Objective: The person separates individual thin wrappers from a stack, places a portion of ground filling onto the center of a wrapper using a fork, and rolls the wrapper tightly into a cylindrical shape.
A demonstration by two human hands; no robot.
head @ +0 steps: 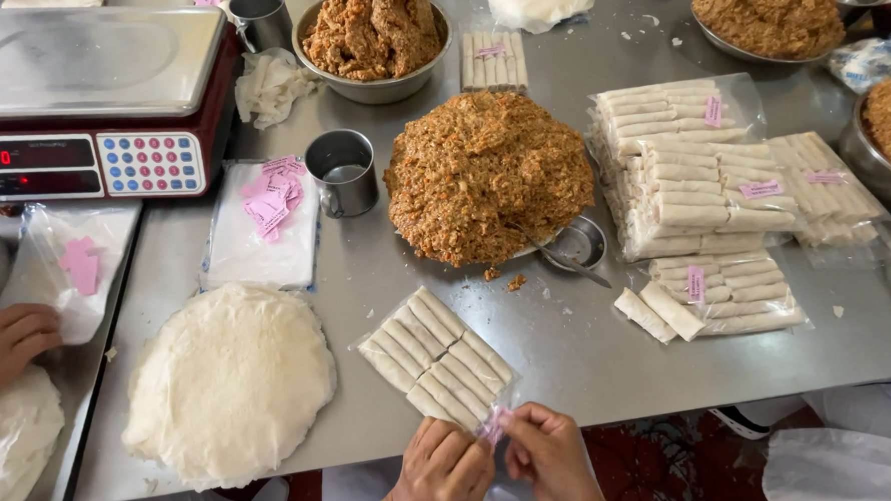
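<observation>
Steel surface [611, 363] crowded with sealed bags of rolls [698, 184]; left hand [443, 473] and right hand [547, 454] pinching the open end of one more filled bag [436, 359], filling heap [487, 174] and wrapper stack [229, 382] unused.

we count two steel cups [342, 172], one weighing scale [88, 96], one round stack of wrappers [229, 383], and about six clear bags of rolls [437, 359]. filling sits in five heaps [487, 174].

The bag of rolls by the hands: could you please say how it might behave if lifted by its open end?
The bag of rolls is thin clear plastic, so it would probably sag. The rolls lie loose in two rows and could slide or bunch. They look soft, so squeezing may dent them.
</observation>
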